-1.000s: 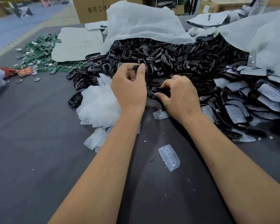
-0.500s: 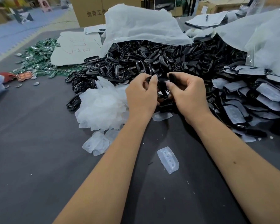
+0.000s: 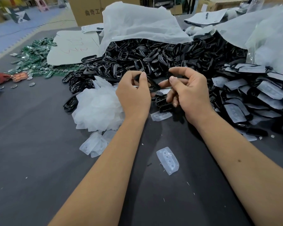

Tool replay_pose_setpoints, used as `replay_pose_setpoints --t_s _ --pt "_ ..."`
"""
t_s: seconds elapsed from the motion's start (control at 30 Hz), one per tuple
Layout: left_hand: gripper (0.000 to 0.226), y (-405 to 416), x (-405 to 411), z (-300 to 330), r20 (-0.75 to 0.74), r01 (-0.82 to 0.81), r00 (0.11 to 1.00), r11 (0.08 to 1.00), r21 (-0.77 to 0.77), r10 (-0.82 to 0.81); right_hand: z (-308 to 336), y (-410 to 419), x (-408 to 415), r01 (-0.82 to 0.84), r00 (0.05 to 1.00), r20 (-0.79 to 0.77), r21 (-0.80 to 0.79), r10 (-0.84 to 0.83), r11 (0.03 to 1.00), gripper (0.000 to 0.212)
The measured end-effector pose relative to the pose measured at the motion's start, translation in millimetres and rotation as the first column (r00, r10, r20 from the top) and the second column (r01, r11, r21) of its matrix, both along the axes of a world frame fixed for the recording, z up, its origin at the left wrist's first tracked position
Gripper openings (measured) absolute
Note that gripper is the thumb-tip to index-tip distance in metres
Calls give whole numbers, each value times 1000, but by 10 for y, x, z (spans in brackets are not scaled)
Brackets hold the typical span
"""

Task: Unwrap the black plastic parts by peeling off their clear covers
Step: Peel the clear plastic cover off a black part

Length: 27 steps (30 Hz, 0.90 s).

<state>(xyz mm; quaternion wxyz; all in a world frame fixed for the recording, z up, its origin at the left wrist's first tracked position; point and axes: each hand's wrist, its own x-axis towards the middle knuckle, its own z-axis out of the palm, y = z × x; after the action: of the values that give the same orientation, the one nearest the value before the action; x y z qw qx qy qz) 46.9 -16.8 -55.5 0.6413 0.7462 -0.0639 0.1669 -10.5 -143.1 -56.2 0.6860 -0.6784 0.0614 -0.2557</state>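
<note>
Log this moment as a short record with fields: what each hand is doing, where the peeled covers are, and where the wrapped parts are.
left hand: pinches one end of a black plastic part
right hand: pinches the other end of that part
peeled clear covers: heap left of the hands; one loose cover between the forearms
wrapped parts: stacked at the right
unwrapped parts: big black pile behind the hands
surface: dark grey table

Black part [image 3: 153, 83] between both hands' fingers [image 3: 143, 75]
</note>
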Motion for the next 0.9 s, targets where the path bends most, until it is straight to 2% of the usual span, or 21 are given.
replay_pose_setpoints --t_s 0.27,0.43,0.67,0.77,0.83,0.9 --pt "11 0 -40 17 -32 -21 999 996 -86 19 22 -7 -11 -52 998 23 74 50 996 26" --pt "13 0 -20 16 -66 -59 997 987 -148 50 26 -30 -5 -67 997 30 98 64 993 16" --pt "14 1 -22 4 -78 -26 997 983 -181 12 22 -40 -4 -59 998 41 167 53 984 9" --pt "12 -3 -26 4 -80 36 996 988 -152 -49 1 -22 15 19 999 44 61 -22 998 7" --pt "9 -8 -24 3 -79 87 992 988 -125 -97 -21 4 26 51 998 39 -21 -50 999 13" --pt "8 -13 -27 8 -85 127 987 986 -112 -137 -36 18 33 52 998 29 -32 -51 998 19"
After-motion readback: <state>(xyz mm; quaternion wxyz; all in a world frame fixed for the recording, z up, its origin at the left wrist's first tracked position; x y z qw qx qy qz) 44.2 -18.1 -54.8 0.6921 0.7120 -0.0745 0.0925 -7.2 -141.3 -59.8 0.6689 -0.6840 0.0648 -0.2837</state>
